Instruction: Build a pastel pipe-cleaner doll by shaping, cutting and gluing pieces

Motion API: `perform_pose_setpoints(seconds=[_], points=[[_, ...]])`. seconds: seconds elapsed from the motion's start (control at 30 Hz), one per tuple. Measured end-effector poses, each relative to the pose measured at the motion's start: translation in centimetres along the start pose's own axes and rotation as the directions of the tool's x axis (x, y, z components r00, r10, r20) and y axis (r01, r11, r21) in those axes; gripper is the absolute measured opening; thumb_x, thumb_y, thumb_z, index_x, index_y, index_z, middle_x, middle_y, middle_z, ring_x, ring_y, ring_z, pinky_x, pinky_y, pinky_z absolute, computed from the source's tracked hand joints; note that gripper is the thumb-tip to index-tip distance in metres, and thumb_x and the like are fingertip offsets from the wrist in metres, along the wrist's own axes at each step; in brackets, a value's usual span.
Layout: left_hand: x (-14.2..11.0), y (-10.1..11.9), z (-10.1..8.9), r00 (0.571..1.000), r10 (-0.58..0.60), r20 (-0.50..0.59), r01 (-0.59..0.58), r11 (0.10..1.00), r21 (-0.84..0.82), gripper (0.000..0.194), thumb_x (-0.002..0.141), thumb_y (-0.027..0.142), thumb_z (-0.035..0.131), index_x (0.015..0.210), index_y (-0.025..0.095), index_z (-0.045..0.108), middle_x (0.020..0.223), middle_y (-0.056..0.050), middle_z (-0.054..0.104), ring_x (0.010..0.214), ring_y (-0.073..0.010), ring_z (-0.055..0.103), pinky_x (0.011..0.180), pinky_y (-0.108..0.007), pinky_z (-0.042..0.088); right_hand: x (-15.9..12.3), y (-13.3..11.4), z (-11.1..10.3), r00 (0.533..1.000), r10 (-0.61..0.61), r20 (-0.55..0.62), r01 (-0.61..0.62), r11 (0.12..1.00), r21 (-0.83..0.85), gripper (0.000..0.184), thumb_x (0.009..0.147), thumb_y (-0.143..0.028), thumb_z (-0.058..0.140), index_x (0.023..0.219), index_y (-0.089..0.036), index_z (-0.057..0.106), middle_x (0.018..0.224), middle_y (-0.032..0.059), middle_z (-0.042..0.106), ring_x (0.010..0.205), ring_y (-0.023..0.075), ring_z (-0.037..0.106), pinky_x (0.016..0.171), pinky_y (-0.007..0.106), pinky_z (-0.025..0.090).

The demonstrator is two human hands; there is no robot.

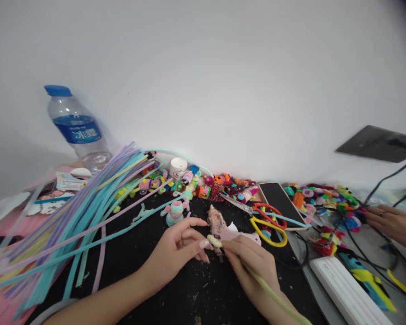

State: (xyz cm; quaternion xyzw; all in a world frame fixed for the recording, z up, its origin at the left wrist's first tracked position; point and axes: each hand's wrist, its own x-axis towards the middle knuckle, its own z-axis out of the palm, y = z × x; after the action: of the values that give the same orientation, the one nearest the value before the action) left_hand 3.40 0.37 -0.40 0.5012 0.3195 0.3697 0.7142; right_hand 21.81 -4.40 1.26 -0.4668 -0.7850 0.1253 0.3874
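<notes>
My left hand [181,249] and my right hand [252,266] meet over the black mat [149,266], both pinching the curled tip of a pale yellow-green pipe cleaner [277,299]. Its long stem runs back under my right wrist towards the bottom edge. Just behind my fingers lies a pink glue gun [232,232]. A small pink and teal fuzzy figure [174,212] stands to the left of it.
A big bundle of blue, purple and yellow pipe cleaners [71,225] fans out at left. Water bottle [77,131] at back left, white cup [177,168], scissors [269,221], phone [279,201], small colourful craft pieces [223,185], power strip [340,289], cables. Another person's hand [392,223] rests at right.
</notes>
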Motion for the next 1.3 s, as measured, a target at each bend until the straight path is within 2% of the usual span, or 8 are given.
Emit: perform_pose_setpoints(seconds=[0.07, 0.2, 0.27, 0.37, 0.43, 0.63, 0.9, 1.3], points=[[0.02, 0.06, -0.14, 0.999, 0.038, -0.037, -0.036, 0.997, 0.061, 0.012, 0.083, 0.027, 0.053, 0.085, 0.016, 0.055, 0.067, 0.000, 0.066, 0.054, -0.0118, 0.061, 0.057, -0.024, 0.046, -0.04, 0.14, 0.09, 1.000, -0.013, -0.011, 0.013, 1.000, 0.000, 0.022, 0.082, -0.007, 0.048, 0.093, -0.017, 0.064, 0.071, 0.0055, 0.062, 0.063, 0.0158, 0.059, 0.056, 0.025, 0.049], [-0.02, 0.34, -0.43, 0.994, 0.085, -0.068, -0.067, 0.971, 0.229, 0.029, 0.087, 0.032, 0.043, 0.074, 0.014, 0.060, 0.052, 0.001, 0.059, 0.051, -0.0115, 0.056, 0.055, -0.023, 0.043, 0.06, 0.21, 0.27, 0.998, -0.048, -0.043, 0.048, 0.999, 0.004, 0.022, 0.079, -0.006, 0.051, 0.093, -0.018, 0.063, 0.068, 0.0054, 0.061, 0.060, 0.0161, 0.058, 0.053, 0.025, 0.048], [-0.12, 0.48, -0.56, 0.989, 0.129, -0.070, -0.103, 0.949, 0.299, 0.030, 0.088, 0.032, 0.041, 0.075, 0.014, 0.062, 0.054, 0.000, 0.059, 0.053, -0.0120, 0.056, 0.056, -0.023, 0.043, 0.23, 0.17, 0.26, 0.998, -0.056, -0.038, 0.056, 0.998, -0.006, 0.022, 0.079, -0.005, 0.051, 0.093, -0.018, 0.063, 0.067, 0.0053, 0.060, 0.058, 0.0155, 0.058, 0.051, 0.025, 0.048], [-0.29, 0.46, -0.70, 0.976, 0.209, -0.066, -0.171, 0.915, 0.366, 0.018, 0.085, 0.027, 0.048, 0.080, 0.015, 0.061, 0.069, -0.002, 0.063, 0.060, -0.0120, 0.058, 0.060, -0.023, 0.045, 0.49, 0.14, 0.11, 0.998, -0.070, -0.011, 0.069, 0.997, -0.023, 0.023, 0.080, -0.005, 0.050, 0.092, -0.019, 0.064, 0.068, 0.0053, 0.061, 0.058, 0.0148, 0.058, 0.051, 0.024, 0.049], [-0.35, 0.26, -0.73, 0.974, 0.223, -0.047, -0.191, 0.911, 0.366, 0.009, 0.081, 0.023, 0.054, 0.087, 0.016, 0.058, 0.077, -0.002, 0.064, 0.065, -0.0125, 0.060, 0.063, -0.023, 0.047, 0.53, 0.23, -0.01, 0.997, -0.079, 0.014, 0.079, 0.996, -0.032, 0.024, 0.081, -0.005, 0.049, 0.094, -0.019, 0.064, 0.070, 0.0053, 0.061, 0.060, 0.0149, 0.059, 0.052, 0.023, 0.049], [-0.23, -0.34, -0.45, 0.989, 0.147, 0.029, -0.149, 0.947, 0.285, 0.022, 0.076, 0.011, 0.058, 0.095, 0.019, 0.051, 0.092, -0.004, 0.069, 0.086, -0.0162, 0.065, 0.078, -0.027, 0.050, 0.12, 0.66, -0.10, 0.993, -0.025, 0.115, 0.028, 0.999, -0.017, 0.026, 0.084, -0.008, 0.048, 0.100, -0.020, 0.064, 0.076, 0.0059, 0.061, 0.068, 0.0154, 0.060, 0.058, 0.024, 0.050], [-0.21, -0.41, -0.38, 0.993, 0.113, -0.022, -0.103, 0.956, 0.275, 0.024, 0.074, 0.007, 0.057, 0.093, 0.021, 0.051, 0.087, -0.001, 0.070, 0.085, -0.0139, 0.066, 0.080, -0.025, 0.051, 0.58, 0.34, 0.03, 0.998, 0.002, 0.057, -0.002, 1.000, 0.000, 0.022, 0.083, -0.011, 0.050, 0.096, -0.019, 0.065, 0.073, 0.0044, 0.064, 0.065, 0.0152, 0.061, 0.058, 0.023, 0.050], [-0.64, -0.45, -0.17, 0.984, 0.175, 0.026, -0.173, 0.921, 0.348, 0.019, 0.079, 0.013, 0.054, 0.096, 0.021, 0.050, 0.089, -0.001, 0.069, 0.085, -0.0138, 0.066, 0.078, -0.023, 0.051, 0.59, 0.12, -0.17, 0.991, 0.050, 0.126, -0.057, 0.997, 0.053, 0.025, 0.084, -0.009, 0.048, 0.098, -0.020, 0.065, 0.077, 0.0044, 0.064, 0.068, 0.0145, 0.060, 0.062, 0.023, 0.048]])
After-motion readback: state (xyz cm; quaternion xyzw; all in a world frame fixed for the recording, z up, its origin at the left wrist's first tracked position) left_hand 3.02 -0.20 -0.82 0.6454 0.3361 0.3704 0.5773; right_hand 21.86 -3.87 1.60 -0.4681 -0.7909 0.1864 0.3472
